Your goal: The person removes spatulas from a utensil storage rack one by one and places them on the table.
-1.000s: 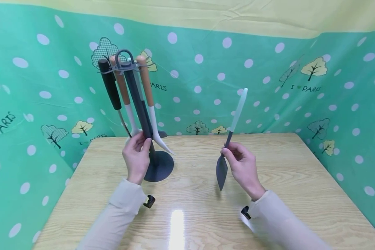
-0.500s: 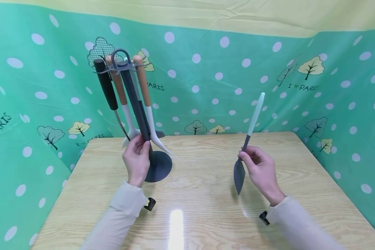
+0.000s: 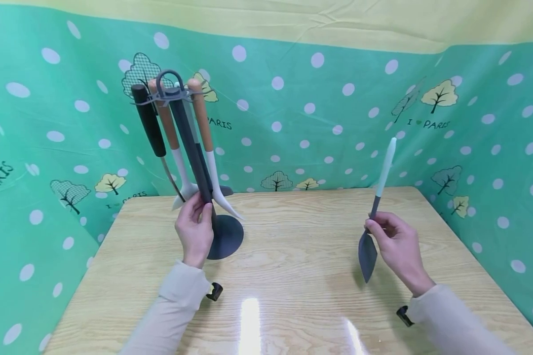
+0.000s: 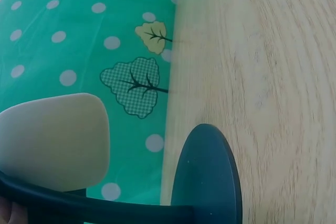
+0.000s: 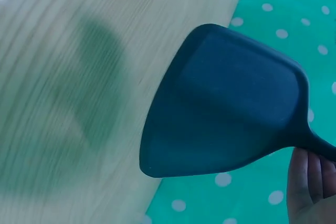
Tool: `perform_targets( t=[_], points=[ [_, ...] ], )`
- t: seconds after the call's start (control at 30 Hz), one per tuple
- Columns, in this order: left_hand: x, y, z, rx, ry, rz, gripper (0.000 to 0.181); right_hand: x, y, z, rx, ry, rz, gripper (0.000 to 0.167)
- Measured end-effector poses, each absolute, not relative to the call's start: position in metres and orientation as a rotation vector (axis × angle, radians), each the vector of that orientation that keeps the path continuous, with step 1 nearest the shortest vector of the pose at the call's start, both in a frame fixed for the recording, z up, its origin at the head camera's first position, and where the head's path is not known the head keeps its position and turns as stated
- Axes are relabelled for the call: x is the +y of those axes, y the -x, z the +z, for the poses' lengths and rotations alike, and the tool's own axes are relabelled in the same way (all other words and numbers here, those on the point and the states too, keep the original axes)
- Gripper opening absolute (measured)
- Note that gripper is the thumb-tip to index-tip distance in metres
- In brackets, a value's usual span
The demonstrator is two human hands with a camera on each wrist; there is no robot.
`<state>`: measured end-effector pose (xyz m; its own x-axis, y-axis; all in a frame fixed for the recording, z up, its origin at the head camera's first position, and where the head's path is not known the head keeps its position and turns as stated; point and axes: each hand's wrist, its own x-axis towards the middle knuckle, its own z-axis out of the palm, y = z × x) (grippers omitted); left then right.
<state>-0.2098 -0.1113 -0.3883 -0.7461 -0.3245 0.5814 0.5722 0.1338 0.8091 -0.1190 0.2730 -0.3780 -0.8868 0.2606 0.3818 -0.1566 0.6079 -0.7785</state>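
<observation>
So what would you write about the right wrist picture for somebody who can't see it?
A dark spatula with a broad blade fills the middle, its neck gripped by the right hand at the lower right. Behind it are a pale wooden table and a green cloth with pale dots.

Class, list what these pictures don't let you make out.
Head view: lower end of the black-handled utensil, hidden by the left hand.
Head view: part of a rear dark utensil head, hidden by a white utensil.
Head view: rest of the right sleeve, cut off by bottom edge.
</observation>
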Motion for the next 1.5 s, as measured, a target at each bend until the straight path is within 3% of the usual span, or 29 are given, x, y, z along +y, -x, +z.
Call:
perform_targets(
  t=[0.9,1.5],
  points=[
    [-0.115,0.211,-0.411,-1.748,0.256,-1.698,0.031,0.353,0.103,-0.392,-2.638,0.311,0.951,0.04],
    [-0.112,0.212,-0.418,-1.766,0.179,-1.655,0.028,0.384,0.102,-0.405,-2.689,0.349,0.782,0.035]
  ],
)
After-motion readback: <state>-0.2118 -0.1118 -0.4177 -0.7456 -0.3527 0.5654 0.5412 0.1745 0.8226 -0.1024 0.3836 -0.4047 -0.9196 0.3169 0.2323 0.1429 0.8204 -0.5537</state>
